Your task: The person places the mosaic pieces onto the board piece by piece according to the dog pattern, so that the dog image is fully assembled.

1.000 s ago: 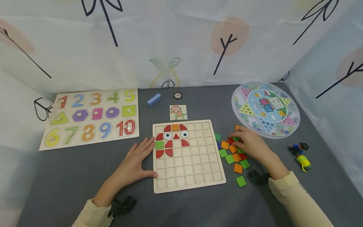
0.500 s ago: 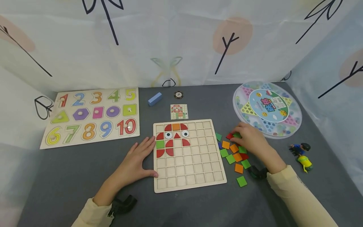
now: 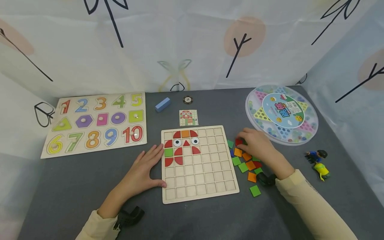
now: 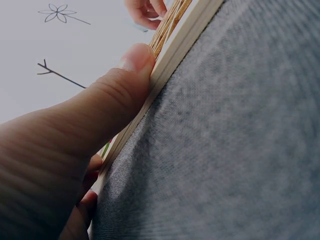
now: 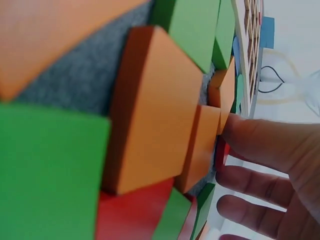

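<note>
Against the left grip [image 3: 141, 174] — a grid board [image 3: 203, 172]; beyond, numerals [image 3: 93, 138] 1–10.

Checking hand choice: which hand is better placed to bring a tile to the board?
Probably the right hand: it touches a red tile; the left hand is across the board from that tile.

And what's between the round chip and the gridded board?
The small patterned card. Head view shows it lying flat on the dark table, between the round chip and the gridded board.
</note>
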Available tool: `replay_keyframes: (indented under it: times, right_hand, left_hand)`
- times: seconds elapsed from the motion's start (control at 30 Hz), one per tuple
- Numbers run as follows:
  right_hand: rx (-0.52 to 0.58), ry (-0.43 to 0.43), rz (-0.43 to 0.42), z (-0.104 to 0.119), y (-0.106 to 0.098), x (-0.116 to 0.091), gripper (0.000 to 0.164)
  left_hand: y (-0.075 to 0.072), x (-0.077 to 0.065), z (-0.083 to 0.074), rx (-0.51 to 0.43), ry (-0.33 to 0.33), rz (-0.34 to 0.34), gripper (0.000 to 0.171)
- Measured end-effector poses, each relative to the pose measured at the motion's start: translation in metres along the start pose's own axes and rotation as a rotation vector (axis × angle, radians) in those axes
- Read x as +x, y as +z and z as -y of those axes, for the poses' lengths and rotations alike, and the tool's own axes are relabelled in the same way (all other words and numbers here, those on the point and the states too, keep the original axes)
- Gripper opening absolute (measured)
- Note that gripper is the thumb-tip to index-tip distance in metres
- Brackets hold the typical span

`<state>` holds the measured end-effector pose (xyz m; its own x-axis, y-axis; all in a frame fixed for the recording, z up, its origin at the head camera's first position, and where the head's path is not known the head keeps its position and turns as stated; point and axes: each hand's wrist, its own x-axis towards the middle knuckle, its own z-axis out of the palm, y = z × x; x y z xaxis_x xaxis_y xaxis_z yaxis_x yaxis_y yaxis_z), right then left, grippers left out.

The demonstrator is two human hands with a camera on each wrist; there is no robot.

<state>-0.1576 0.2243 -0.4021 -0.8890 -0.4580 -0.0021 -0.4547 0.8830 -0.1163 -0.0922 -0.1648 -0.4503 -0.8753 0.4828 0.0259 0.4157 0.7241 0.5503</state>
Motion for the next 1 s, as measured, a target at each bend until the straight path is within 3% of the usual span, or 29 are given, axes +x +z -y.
replay_keyframes:
  times: [0.13,0.23,0.33,0.47,0.63,0.77,1.0]
  right_hand:
    - [-0.009,-0.011,-0.043,0.003,-0.001,0.001,0.027]
    - [0.011,-0.071,-0.119,0.017,-0.006,0.001,0.025]
    - [0.053,-0.187,-0.157,0.044,-0.008,0.005,0.02]
    - [0.049,-0.303,-0.09,0.087,-0.001,0.014,0.016]
    - [-0.042,-0.278,0.012,0.116,0.012,0.024,0.019]
    - [-0.059,-0.241,0.018,0.122,0.015,0.027,0.018]
    - [-0.047,-0.264,0.014,0.128,0.013,0.029,0.017]
  left_hand:
    - [0.001,0.0,0.001,0.008,0.006,-0.002,0.113]
    - [0.001,0.0,0.001,0.016,0.012,-0.003,0.113]
    - [0.002,0.0,0.002,0.014,0.013,-0.002,0.113]
    - [0.002,0.0,0.002,0.007,0.007,0.0,0.113]
    - [0.002,0.001,0.002,0.009,0.011,0.004,0.113]
    - [0.001,0.002,0.001,0.011,0.016,0.01,0.112]
    - [-0.001,0.0,0.002,0.001,0.003,0.009,0.112]
